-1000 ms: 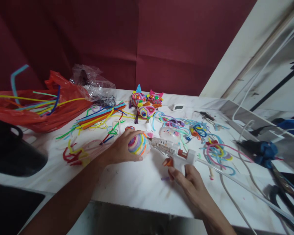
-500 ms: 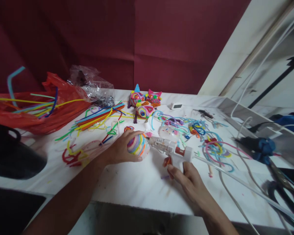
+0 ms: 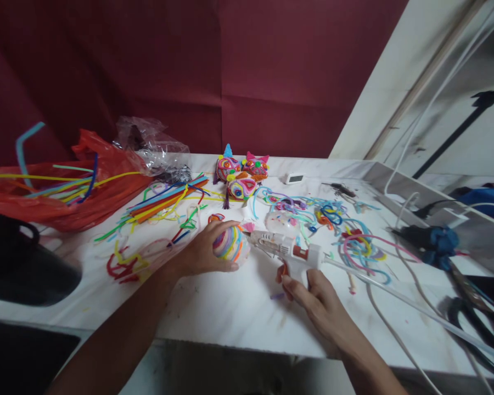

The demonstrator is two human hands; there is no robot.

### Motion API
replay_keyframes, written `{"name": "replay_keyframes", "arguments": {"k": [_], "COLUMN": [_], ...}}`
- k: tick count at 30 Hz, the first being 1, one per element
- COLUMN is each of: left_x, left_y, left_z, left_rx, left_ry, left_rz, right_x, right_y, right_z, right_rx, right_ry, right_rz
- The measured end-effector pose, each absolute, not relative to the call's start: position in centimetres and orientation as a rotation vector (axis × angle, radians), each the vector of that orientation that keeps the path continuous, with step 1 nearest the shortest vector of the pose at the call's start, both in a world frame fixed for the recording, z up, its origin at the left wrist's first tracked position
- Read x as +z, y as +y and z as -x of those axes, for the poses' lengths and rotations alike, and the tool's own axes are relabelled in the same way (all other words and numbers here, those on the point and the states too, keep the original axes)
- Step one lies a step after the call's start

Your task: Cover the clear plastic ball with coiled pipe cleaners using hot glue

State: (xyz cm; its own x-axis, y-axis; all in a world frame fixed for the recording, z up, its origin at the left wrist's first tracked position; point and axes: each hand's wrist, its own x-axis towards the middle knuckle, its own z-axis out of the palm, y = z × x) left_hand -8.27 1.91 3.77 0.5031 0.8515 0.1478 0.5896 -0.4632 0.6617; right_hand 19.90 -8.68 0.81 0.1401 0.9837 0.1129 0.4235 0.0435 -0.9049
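My left hand (image 3: 206, 248) is wrapped round the left side of a ball-like piece (image 3: 231, 245) covered in curved stripes of purple, yellow, orange and blue. The fingers of my right hand (image 3: 308, 291) grip the handle of a white glue gun (image 3: 288, 248) with a red trigger. Its nozzle points left, at the upper right edge of the striped piece; whether they touch is too small to tell. A clear glue stick (image 3: 366, 274) sticks out of the gun's back. Just behind the gun lies a clear rounded piece (image 3: 282, 223) with coloured spots.
Three decorated animal heads (image 3: 242, 186) stand at the back beside a small white device (image 3: 295, 178). Loose pipe cleaners (image 3: 160, 203) and a red bag (image 3: 86, 206) lie left, a black container (image 3: 28, 263) nearer. At the right are tangled pipe cleaners (image 3: 360, 247), cables and scissors (image 3: 465, 318).
The view has shifted slightly. Both hands keep their grips, and the gun and striped piece stay almost unchanged relative to each other.
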Motion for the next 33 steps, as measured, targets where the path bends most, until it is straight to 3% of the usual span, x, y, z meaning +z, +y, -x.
{"name": "replay_keyframes", "arguments": {"k": [33], "left_x": [3.7], "left_y": [1.9], "left_z": [8.3], "left_rx": [0.709], "left_ry": [1.157], "left_rz": [-2.209], "right_x": [0.2], "right_y": [-10.2], "right_z": [-21.5], "right_rx": [0.775], "right_ry": [-1.602], "right_rz": [1.446]}}
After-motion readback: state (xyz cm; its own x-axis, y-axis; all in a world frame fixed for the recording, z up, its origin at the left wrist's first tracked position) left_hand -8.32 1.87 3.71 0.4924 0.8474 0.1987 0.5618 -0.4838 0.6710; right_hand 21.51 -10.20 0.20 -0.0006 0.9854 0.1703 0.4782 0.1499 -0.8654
